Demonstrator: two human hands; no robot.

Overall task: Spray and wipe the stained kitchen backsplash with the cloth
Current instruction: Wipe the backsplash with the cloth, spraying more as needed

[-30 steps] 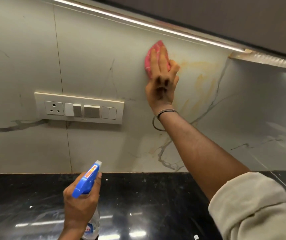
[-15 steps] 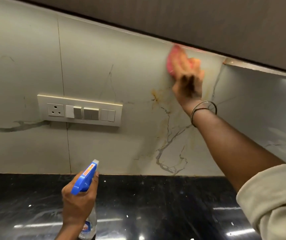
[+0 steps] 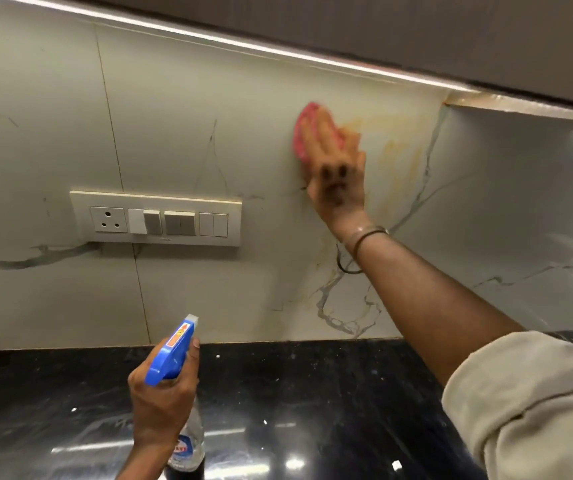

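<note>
While straight-fingered right hand (image 3: pixel 338 171) presses cloth (image 3: pixel 303 133) to veined backsplash (image 3: pixel 174 133), left hand (image 3: pixel 160 403) grips bottle (image 3: pixel 170 355).

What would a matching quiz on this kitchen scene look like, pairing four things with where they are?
1. pink cloth
2. blue-topped clear spray bottle
3. cream switch and socket panel
4. thin metal bangle

A. round the right wrist
B. on the pale backsplash, left of the cloth
C. gripped by the left hand over the black counter
D. pressed to the backsplash under the right hand

Pairs: 1-D, 2-C, 3-B, 4-A
</note>
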